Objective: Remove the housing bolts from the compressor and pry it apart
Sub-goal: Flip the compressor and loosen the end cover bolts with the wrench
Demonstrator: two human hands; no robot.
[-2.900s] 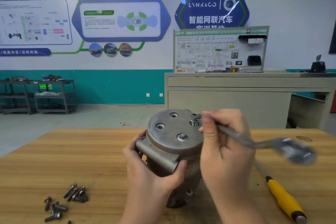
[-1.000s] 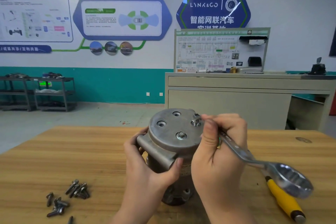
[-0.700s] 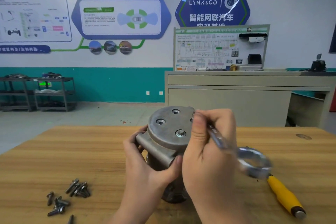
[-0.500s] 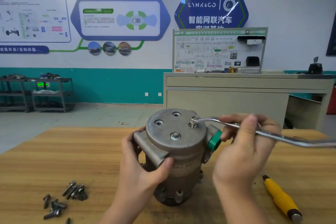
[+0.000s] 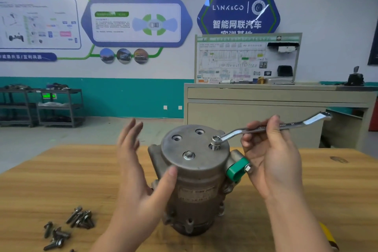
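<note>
The big wooden table (image 5: 61, 174) holds everything. Behind it stands a long grey cabinet (image 5: 266, 112) with a wiring board (image 5: 247, 59) on top. The wall (image 5: 327, 16) is white above and teal below, with blue and green posters. Dark metal shelves (image 5: 43, 106) sit far off on the left.

The compressor (image 5: 196, 178) stands upright in the middle of the table, flat round end up. The left hand (image 5: 141, 172) is beside it with fingers straight and spread. Only the thumb touches the side of the compressor, so this hand grips nothing. The right hand (image 5: 270, 153) holds the shiny wrench (image 5: 266, 128) by its middle, fingers curled round it. The ring end of the wrench sits on a bolt (image 5: 214, 143) that sticks up from the top.

It looks like the job is about half done. Two holes on top are empty. One more bolt (image 5: 188, 155) still sits low and tight. The raised bolt looks nearly out.

A pile of loose bolts (image 5: 69, 225) lies on the table near the left front. A bit of a yellow handle (image 5: 329, 235) peeks out at the right edge, maybe for prying later. The housing is not yet apart.
</note>
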